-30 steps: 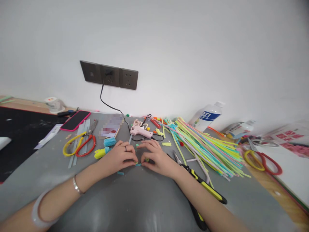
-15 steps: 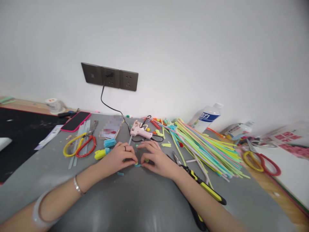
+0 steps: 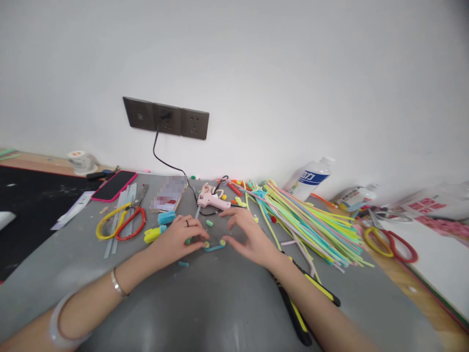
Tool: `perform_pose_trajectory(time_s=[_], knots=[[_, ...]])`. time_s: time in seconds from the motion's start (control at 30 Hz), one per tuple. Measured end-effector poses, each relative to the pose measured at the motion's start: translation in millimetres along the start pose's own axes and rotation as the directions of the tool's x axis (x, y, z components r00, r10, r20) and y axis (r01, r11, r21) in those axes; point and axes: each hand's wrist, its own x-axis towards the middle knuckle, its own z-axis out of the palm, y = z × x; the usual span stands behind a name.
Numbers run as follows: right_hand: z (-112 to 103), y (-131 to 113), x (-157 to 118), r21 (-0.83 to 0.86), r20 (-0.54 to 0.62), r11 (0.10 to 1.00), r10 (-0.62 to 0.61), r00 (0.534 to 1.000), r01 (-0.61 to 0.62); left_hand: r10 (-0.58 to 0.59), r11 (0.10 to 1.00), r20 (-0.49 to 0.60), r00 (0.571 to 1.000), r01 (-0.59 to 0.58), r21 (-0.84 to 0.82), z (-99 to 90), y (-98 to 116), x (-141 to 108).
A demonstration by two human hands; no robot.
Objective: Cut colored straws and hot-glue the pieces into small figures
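My left hand [image 3: 186, 236] pinches the left end of a short blue pipe cleaner piece [image 3: 215, 248], low over the grey table. Small yellow-green curls [image 3: 222, 242] sit at the ends of this piece. Just right of it, my right hand [image 3: 249, 237] is open, its thumb and fingers apart with nothing between them. A small green bit [image 3: 209, 223] lies beyond the two hands. Near my left wrist is a loose blue scrap [image 3: 183, 264]. Beside my left hand lie a yellow bundle [image 3: 152, 234] and a blue bundle [image 3: 167, 217] of pipe cleaner.
A pink glue gun [image 3: 212, 198] lies behind the hands, its cord running to the wall socket [image 3: 166, 118]. Long pipe cleaners [image 3: 308, 220] spread at the right, near a white bottle [image 3: 309, 178]. Pliers [image 3: 293, 313] lie under my right forearm; scissors [image 3: 132, 230] and a phone [image 3: 115, 185] at left.
My right hand has let go of the blue piece and moved right, its fingers spreading. The piece's right end now shows. My left hand stays at the left end.
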Motion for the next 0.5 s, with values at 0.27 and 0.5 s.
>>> perform_pose_trajectory(time_s=[0.27, 0.5], knots=[[-42.1, -23.6, -99.3, -0.726, -0.139, 0.469, 0.616, 0.776, -0.503, -0.115, 0.993, 0.052, 0.992, 0.115, 0.011, 1.4, 6.6, -2.0], [-29.4, -40.0, -133.9, -0.78, -0.137, 0.34, 0.727, 0.673, -0.526, -0.142, 0.989, 0.071, 0.987, 0.139, 0.055, 6.1, 10.2, -4.4]])
